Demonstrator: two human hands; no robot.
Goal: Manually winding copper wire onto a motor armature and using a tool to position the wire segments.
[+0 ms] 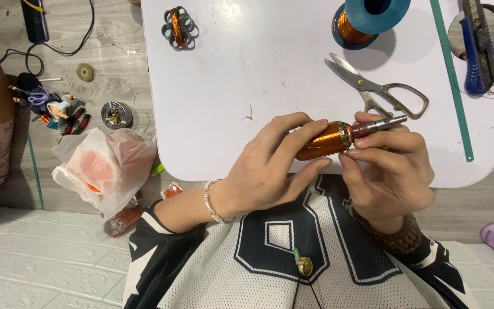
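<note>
Both hands work at the near edge of the white counter (pixel 235 86); the left hand (pixel 264 171) is curled closed round the copper-wound motor armature (pixel 324 142), fingers over the top and thumb beneath; the right hand (pixel 393 171) is closed on the armature's steel shaft (pixel 384 123), fingertips pinching next to the commutator end. The armature lies horizontal between the two hands, lifted just above the counter edge.

Progress, as judged: the winding looks full and tight, copper covering the whole core; whether the wire ends are finished cannot be told, fingers hide them.

Count, beyond the hands: one pair of scissors (pixel 381 88), just past the right hand; one blue spool of copper wire (pixel 367 20), further off; one small grey coil former (pixel 180 27) with copper on it, well beyond the left hand; one blue utility knife (pixel 478 54) and one green strip (pixel 453 86), to the right. On the floor left of the left hand: one plastic bag (pixel 107 166).
</note>
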